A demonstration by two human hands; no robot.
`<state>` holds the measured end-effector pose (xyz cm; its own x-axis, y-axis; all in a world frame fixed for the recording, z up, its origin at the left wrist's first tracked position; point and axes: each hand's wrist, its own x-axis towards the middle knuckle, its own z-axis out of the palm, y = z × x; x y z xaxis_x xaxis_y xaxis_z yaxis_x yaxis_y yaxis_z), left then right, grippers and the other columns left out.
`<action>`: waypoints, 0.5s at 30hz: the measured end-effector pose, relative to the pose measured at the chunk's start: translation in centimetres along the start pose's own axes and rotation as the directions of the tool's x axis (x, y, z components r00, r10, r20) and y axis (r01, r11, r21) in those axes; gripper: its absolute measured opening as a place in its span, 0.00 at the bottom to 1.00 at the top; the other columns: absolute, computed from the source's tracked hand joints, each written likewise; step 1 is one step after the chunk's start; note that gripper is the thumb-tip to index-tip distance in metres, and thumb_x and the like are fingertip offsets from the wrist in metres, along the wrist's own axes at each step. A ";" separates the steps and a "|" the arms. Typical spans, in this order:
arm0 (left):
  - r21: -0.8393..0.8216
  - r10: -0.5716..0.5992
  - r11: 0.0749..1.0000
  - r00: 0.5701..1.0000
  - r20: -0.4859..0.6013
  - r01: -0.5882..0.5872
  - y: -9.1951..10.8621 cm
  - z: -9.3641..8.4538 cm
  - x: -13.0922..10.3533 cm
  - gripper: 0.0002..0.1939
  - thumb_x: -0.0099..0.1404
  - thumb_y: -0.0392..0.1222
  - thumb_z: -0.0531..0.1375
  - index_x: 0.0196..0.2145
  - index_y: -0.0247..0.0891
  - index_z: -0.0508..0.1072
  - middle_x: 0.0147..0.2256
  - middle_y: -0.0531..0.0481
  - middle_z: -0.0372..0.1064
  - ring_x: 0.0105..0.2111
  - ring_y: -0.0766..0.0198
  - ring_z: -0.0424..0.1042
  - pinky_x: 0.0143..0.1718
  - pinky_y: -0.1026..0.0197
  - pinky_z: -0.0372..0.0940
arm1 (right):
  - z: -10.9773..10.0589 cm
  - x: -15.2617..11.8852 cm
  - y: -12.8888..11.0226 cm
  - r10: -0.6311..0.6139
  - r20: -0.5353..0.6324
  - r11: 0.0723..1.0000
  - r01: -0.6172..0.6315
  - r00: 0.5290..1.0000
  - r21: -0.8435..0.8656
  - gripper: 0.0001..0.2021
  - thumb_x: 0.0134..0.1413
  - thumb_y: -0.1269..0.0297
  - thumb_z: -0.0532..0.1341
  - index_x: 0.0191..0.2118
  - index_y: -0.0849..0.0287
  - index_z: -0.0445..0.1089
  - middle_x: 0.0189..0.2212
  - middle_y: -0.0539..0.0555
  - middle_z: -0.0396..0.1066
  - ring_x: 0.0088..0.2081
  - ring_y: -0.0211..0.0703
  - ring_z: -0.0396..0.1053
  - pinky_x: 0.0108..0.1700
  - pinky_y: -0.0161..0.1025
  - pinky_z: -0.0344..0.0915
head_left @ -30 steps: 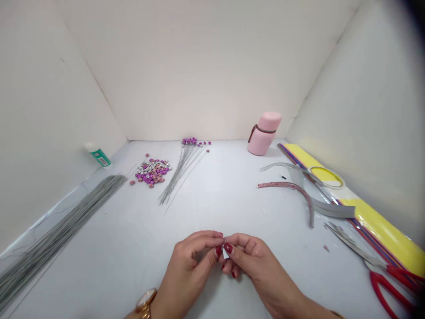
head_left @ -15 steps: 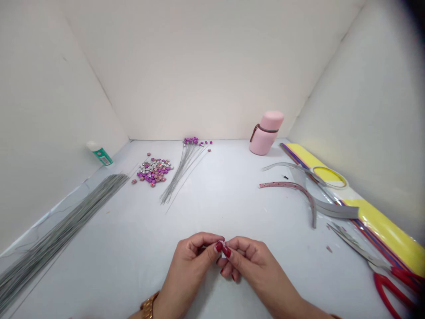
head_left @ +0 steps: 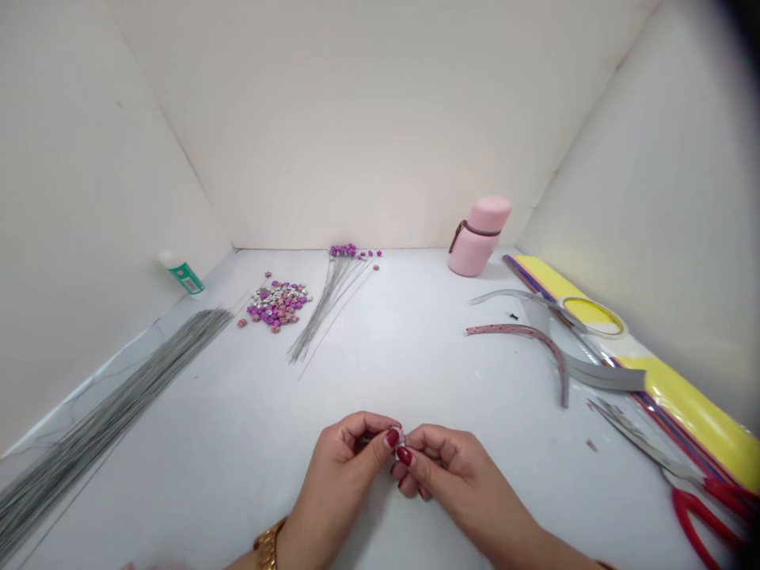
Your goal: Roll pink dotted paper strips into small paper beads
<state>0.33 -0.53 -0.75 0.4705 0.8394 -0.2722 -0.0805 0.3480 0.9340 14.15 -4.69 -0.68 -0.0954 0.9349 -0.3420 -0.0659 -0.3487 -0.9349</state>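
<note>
My left hand (head_left: 355, 459) and my right hand (head_left: 444, 467) meet low in the middle, thumbs and fingertips closed. Pinched between them is a small pale folded piece (head_left: 401, 438), probably a strip of paper. Fingers and thumbs cover most of it, so its full shape cannot be made out. A gold watch band circles my left wrist. Farther off lies a pile of small purple, pink and silver folded stars (head_left: 278, 304). Beside it, thin grey wires topped with purple stars (head_left: 343, 251) lie in a loose bunch.
At left lies a thick bundle of bare wires (head_left: 119, 396), with a glue stick (head_left: 185, 275) behind it. A pink flask (head_left: 478, 237) stands at the back right. Along the right are paper strips (head_left: 606, 374), a tape roll (head_left: 594, 317), yellow sheets (head_left: 689, 396) and red-handled scissors (head_left: 682, 471).
My right thumb has slid slightly down and away from the left thumb, baring a little more of the pale piece. Both hands still pinch it. The view has shifted slightly.
</note>
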 end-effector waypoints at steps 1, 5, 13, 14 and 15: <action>0.002 -0.006 1.000 1.000 -0.007 0.006 0.0 -0.1 0.0 0.06 0.58 0.38 0.58 0.30 0.32 0.70 0.20 0.52 0.68 0.24 0.65 0.67 0.29 0.61 0.60 | 0.0 0.0 -0.1 0.024 0.010 0.999 -0.024 1.000 0.030 0.07 0.49 0.64 0.59 0.26 0.63 0.69 0.21 0.51 0.69 0.24 0.35 0.65 0.26 0.31 0.58; 0.034 -0.032 0.999 0.999 -0.043 0.033 0.3 -0.2 0.0 0.07 0.57 0.40 0.58 0.29 0.32 0.71 0.20 0.53 0.67 0.23 0.67 0.66 0.29 0.63 0.60 | 0.1 0.0 -0.4 0.044 0.055 0.993 -0.049 0.998 0.105 0.04 0.44 0.66 0.62 0.28 0.62 0.69 0.23 0.51 0.70 0.25 0.35 0.66 0.27 0.31 0.59; -0.012 -0.028 1.000 0.997 0.066 0.028 0.3 -0.3 -0.1 0.08 0.58 0.41 0.57 0.29 0.32 0.72 0.21 0.51 0.68 0.24 0.66 0.66 0.29 0.64 0.61 | -0.1 0.1 -0.1 -0.025 0.007 1.000 0.025 1.000 -0.001 0.13 0.50 0.57 0.58 0.24 0.63 0.68 0.19 0.51 0.68 0.22 0.35 0.63 0.25 0.31 0.57; -0.002 -0.015 1.000 0.997 0.078 0.015 0.3 -0.3 -0.2 0.09 0.59 0.41 0.57 0.29 0.32 0.72 0.21 0.51 0.68 0.25 0.66 0.67 0.30 0.63 0.61 | -0.1 0.2 -0.1 -0.025 0.005 1.000 0.025 1.000 0.006 0.14 0.50 0.56 0.58 0.24 0.63 0.68 0.19 0.51 0.68 0.22 0.35 0.63 0.25 0.31 0.57; 0.016 0.002 1.000 0.996 0.088 -0.003 0.3 -0.4 -0.2 0.09 0.59 0.41 0.57 0.30 0.33 0.72 0.22 0.51 0.69 0.25 0.66 0.67 0.31 0.63 0.61 | -0.1 0.2 -0.1 -0.024 0.003 1.000 0.024 1.000 0.019 0.14 0.50 0.55 0.58 0.25 0.63 0.68 0.19 0.51 0.68 0.22 0.35 0.63 0.25 0.31 0.57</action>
<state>-0.11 -0.45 -0.48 0.5456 0.8001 -0.2494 -0.0681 0.3389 0.9383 14.26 -4.50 -0.67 -0.0965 0.9428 -0.3190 -0.0867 -0.3273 -0.9409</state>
